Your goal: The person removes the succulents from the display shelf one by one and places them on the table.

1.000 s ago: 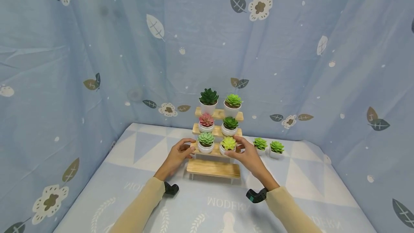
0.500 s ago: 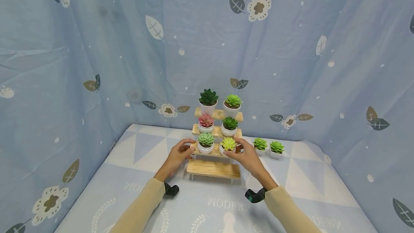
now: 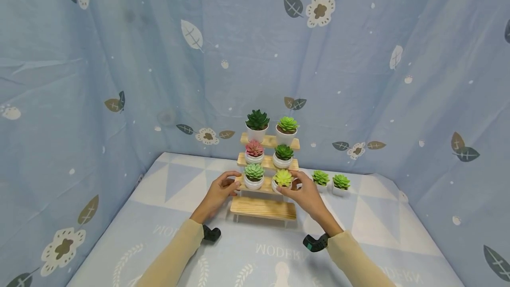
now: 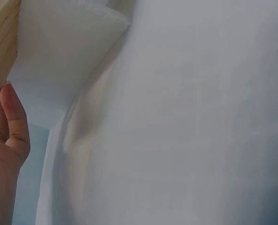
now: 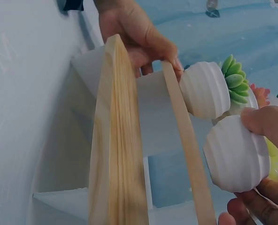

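A wooden tiered plant stand with white supports stands at the table's middle. My left hand grips the left end of its second-lowest shelf; the right wrist view shows the thumb above the board and fingers below. At that shelf's right side, my right hand holds a yellow-green succulent by its ribbed white pot, thumb on one side and fingers on the other. Whether the pot touches the board I cannot tell. Beside it sits a pale green succulent. The left wrist view shows fingertips against a wooden board.
On higher shelves stand a pink succulent, a green one, a dark green one and a bright green one. Two small potted succulents, one left and one right, sit on the table right of the stand. Patterned curtains enclose the table.
The yellow-green succulent has shifted very slightly to the right in my right hand. My left hand stays at the shelf's end.
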`<control>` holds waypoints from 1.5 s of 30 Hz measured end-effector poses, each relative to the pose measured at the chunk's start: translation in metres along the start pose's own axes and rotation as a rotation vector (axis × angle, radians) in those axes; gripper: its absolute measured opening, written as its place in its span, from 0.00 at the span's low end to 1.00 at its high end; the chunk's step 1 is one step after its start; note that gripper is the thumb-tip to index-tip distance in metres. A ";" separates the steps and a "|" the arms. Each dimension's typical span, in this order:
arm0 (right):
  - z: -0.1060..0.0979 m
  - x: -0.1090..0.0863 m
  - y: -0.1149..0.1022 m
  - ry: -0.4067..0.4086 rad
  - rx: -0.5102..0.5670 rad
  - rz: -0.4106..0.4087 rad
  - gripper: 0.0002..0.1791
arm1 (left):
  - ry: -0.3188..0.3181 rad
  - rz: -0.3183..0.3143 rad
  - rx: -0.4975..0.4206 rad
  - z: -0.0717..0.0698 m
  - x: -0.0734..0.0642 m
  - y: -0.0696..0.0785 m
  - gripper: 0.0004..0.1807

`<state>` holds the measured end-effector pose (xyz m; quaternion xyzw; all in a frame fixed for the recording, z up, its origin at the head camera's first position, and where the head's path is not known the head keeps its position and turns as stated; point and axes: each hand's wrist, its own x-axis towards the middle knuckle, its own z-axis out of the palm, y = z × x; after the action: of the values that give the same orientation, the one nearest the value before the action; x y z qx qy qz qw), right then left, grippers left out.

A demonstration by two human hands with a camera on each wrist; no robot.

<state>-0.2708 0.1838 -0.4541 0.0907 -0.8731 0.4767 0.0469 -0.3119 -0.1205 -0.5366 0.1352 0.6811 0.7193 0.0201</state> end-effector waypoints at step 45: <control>-0.033 -0.008 0.010 0.032 0.007 0.075 0.46 | -0.007 -0.014 0.030 -0.001 0.000 0.001 0.22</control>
<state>-0.2657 0.2181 -0.4457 0.0505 -0.8733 0.4827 0.0424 -0.3116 -0.1219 -0.5357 0.1333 0.6926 0.7084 0.0254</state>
